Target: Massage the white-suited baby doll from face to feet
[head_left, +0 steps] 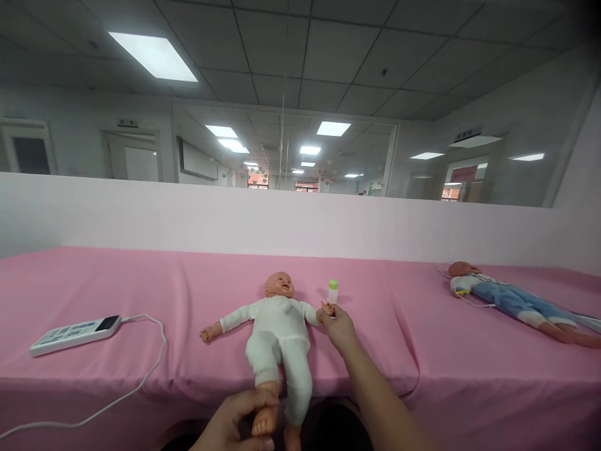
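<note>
Head view: a plastic baby doll in a white fabric romper (278, 326) lies face up on the pink cloth-covered table (117, 282). The person's left hand (237, 423) closes its fingers around the doll's bare foot at the table's near edge. The right hand (339, 327) pinches the doll's outstretched hand between its fingertips. A small white bottle with a green cap (332, 291) stands just beyond the right hand.

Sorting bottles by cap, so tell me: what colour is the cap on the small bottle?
Light green, on a white bottle; head view.
</note>
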A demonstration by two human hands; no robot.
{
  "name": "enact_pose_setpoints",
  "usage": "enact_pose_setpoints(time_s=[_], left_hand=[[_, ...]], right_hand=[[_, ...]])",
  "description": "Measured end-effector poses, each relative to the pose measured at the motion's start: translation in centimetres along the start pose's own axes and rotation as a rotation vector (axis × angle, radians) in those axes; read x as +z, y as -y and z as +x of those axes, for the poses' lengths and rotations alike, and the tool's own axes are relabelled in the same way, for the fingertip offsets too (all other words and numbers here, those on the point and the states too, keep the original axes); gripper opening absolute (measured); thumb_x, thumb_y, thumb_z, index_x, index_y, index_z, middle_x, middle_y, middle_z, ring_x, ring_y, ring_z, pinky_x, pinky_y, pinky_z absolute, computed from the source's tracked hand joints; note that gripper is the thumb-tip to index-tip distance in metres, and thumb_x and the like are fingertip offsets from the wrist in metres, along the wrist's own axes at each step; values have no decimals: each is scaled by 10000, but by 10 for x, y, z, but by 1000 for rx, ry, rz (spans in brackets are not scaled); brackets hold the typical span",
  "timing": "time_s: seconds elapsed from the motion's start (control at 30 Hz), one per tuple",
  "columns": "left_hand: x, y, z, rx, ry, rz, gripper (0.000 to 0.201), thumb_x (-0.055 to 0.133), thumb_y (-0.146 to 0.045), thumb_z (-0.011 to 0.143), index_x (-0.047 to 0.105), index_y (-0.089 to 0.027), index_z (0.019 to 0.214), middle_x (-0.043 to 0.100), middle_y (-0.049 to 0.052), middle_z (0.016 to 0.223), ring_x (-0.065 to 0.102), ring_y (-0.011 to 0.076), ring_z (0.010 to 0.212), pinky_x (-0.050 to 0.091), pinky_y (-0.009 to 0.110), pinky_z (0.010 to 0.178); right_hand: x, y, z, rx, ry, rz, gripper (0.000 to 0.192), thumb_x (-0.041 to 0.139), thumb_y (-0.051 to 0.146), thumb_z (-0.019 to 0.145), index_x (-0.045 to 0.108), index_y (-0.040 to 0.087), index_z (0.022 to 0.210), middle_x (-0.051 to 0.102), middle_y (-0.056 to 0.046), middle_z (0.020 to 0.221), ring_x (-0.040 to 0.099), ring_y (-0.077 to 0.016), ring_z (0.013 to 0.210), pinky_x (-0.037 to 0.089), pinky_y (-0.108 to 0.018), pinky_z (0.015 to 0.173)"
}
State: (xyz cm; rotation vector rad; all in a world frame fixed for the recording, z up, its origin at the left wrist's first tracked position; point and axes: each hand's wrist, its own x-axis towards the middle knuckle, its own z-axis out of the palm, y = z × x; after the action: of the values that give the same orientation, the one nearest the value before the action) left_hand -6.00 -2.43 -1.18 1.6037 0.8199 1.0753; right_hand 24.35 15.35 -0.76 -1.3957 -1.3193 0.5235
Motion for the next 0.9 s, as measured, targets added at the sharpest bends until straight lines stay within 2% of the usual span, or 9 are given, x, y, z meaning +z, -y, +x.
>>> enact_pose_setpoints(time_s=[0.1, 0.2, 0.33, 0.47, 0.6, 0.73, 0.9], left_hand=[[1, -14, 17, -15, 46, 32, 453, 838, -281, 773, 779, -284, 1222, 717, 71, 1305, 602, 356, 1261, 445, 499, 1127], [2, -24, 43, -18, 73, -15, 490, 829, -304, 803, 753, -274, 1286, 666, 86, 1411, 557, 363, 1337, 414, 506, 1159], [-1, -20, 76, 16, 69, -135, 564, 846, -400, 818, 720, -242, 1344, 639, 133, 1435, 563, 359, 1332, 437, 509, 1136], [-5, -13, 90, 38, 18, -174, 585, 840, -429, 835, 695, -260, 1376, 646, 134, 1405, 609, 324, 1231, 481, 501, 1069], [-7, -8, 75, 42, 19, -228, 613, 861, -480, 805, 705, -270, 1359, 677, 119, 1310, 631, 297, 1125, 509, 472, 994], [-12, 4, 37, 14, 23, -213, 591, 857, -509, 801, 723, -289, 1333, 705, 97, 1187, 632, 268, 1043, 503, 440, 966], [-23, 22, -12, 16, 2, -171, 541, 816, -597, 805, 756, -330, 1272, 708, 69, 1077, 609, 224, 884, 501, 403, 863]], right_hand=[[9, 22, -11, -126, 69, -7, 255, 630, 427, 845, 739, 212, 927, 741, -36, 867, 667, -227, 790, 497, -304, 727], [18, 42, -26, -272, 144, -110, 173, 648, 318, 855, 767, 237, 952, 721, -39, 929, 658, -206, 830, 497, -296, 786], [26, 54, -43, -405, 196, -248, 185, 621, 295, 928, 787, 263, 1003, 689, -62, 1030, 659, -206, 929, 485, -299, 845], [28, 54, -45, -405, 196, -255, 206, 609, 288, 946, 789, 268, 1044, 686, -66, 1051, 666, -204, 945, 491, -296, 863], [21, 48, -35, -338, 194, -221, 206, 658, 275, 876, 797, 266, 1027, 714, -61, 1038, 667, -211, 925, 499, -302, 857], [10, 33, -19, -218, 158, -110, 241, 645, 306, 831, 792, 243, 1012, 759, -51, 985, 684, -232, 912, 514, -315, 839], [-5, 2, -2, 22, 71, 51, 369, 642, 428, 801, 761, 194, 1061, 783, -73, 994, 707, -267, 913, 530, -328, 781]])
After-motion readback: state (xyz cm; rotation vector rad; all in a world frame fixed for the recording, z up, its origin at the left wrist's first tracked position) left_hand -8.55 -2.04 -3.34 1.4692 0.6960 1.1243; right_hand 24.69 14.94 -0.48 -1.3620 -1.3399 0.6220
